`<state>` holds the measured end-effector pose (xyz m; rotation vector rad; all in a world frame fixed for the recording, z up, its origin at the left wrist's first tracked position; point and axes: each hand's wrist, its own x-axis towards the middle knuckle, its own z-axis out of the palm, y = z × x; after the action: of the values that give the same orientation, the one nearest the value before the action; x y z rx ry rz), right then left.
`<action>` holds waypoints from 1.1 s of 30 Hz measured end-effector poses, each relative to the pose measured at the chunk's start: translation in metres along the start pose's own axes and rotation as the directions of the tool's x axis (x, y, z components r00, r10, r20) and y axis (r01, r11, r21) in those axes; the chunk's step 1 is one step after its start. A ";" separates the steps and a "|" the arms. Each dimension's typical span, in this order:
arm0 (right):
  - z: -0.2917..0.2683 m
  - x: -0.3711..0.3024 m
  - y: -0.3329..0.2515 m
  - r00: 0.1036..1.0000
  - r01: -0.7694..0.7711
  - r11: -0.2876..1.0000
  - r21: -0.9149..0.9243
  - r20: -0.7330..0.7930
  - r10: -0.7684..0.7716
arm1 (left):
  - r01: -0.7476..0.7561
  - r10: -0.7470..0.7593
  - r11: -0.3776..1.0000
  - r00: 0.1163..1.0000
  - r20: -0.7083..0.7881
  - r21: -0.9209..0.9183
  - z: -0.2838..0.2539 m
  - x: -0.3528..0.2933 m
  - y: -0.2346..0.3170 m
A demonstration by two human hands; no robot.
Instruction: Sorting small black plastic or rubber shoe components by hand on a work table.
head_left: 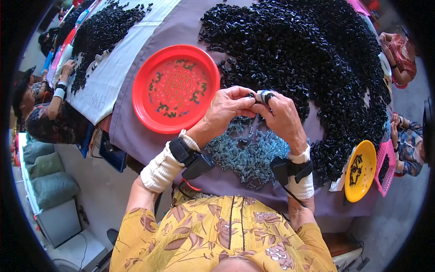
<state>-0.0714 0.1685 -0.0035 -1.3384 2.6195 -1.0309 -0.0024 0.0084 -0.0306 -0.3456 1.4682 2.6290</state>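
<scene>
Over the table's near middle my left hand (225,109) and my right hand (283,115) meet, fingertips pinched together. Between them is a small black plastic piece (251,95), mostly covered by the fingers. A finger of the right hand wears a pale wrap with a dark band. Just below the hands lies a spread of small light-blue, coil-like pieces (258,156). Beyond them rises a large heap of small black plastic pieces (281,41). To the left hand's side stands a red plate (141,109) with a printed pattern, no loose pieces visible on it.
A yellow plate (369,156) with some black pieces sits at the right edge, beside a pink basket (385,170). Other people work at the right and at a white-covered table (129,50) on the left. Green sacks (54,190) lie at the lower left.
</scene>
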 end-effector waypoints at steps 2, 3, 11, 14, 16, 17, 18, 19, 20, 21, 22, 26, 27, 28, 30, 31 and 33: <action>0.001 0.000 0.000 1.000 0.001 1.000 0.016 -0.018 0.000 | -0.003 0.003 1.000 1.000 -0.001 -0.005 0.000 -0.001 0.001; 0.002 0.000 -0.001 1.000 0.001 1.000 0.016 -0.017 -0.001 | -0.004 0.004 1.000 1.000 -0.002 -0.005 -0.001 0.000 0.000; 0.007 0.000 -0.003 0.970 0.099 0.978 -0.181 -0.201 -0.135 | -0.048 0.049 0.999 0.998 -0.034 0.013 -0.002 0.000 -0.001; 0.002 0.000 -0.007 0.983 0.091 0.974 -0.206 -0.136 -0.120 | -0.069 0.070 0.996 0.997 -0.021 0.056 -0.002 -0.001 -0.001; 0.001 0.000 -0.007 0.986 0.099 0.966 -0.240 -0.109 -0.128 | -0.068 0.069 0.995 0.998 -0.015 0.073 0.000 -0.002 0.001; 0.000 0.001 -0.007 0.987 0.110 0.956 -0.273 -0.082 -0.137 | -0.068 0.069 0.994 0.998 -0.010 0.088 0.000 -0.003 0.002; 0.000 0.001 -0.007 0.987 0.109 0.956 -0.273 -0.082 -0.136 | -0.067 0.068 0.994 0.998 -0.010 0.088 0.000 -0.004 0.002; -0.001 0.002 -0.008 0.992 0.095 0.957 -0.275 -0.056 -0.114 | -0.069 0.069 0.988 0.998 0.008 0.140 -0.001 -0.004 0.003; -0.002 0.002 -0.007 0.995 0.080 0.957 -0.278 -0.030 -0.092 | -0.072 0.068 0.979 0.997 0.026 0.191 -0.001 -0.005 0.004; -0.002 0.002 -0.006 0.995 0.081 0.958 -0.277 -0.029 -0.093 | -0.072 0.068 0.979 0.997 0.024 0.191 -0.001 -0.005 0.005; -0.001 0.002 -0.004 0.996 0.068 0.973 -0.221 -0.044 -0.080 | -0.072 0.069 0.983 0.997 0.023 0.170 0.000 -0.006 0.006; -0.004 -0.003 0.001 0.996 -0.031 0.999 -0.028 -0.086 0.028 | -0.070 0.070 0.985 0.998 0.009 0.159 0.002 -0.006 0.008; -0.005 -0.004 0.001 0.988 -0.083 0.996 0.041 -0.124 0.087 | -0.070 0.070 0.985 0.998 0.008 0.158 0.003 -0.006 0.008; -0.005 -0.004 0.000 0.984 -0.075 0.995 0.072 -0.159 0.086 | -0.079 0.079 0.982 0.997 0.005 0.174 0.004 -0.005 0.008; -0.003 -0.001 -0.002 0.981 -0.007 0.998 0.061 -0.194 0.019 | -0.087 0.088 0.978 0.996 0.002 0.190 0.005 -0.005 0.007; -0.002 0.000 -0.003 0.972 0.060 0.997 0.048 -0.229 -0.047 | -0.107 0.107 0.972 0.994 0.009 0.209 0.005 -0.006 0.007; -0.003 0.002 -0.006 0.972 0.097 0.995 -0.008 -0.216 -0.096 | -0.127 0.127 0.966 0.992 0.013 0.227 0.005 -0.006 0.007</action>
<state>-0.0693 0.1662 0.0027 -1.4431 2.7250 -1.2610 0.0013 0.0094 -0.0207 -0.2372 1.8266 2.5152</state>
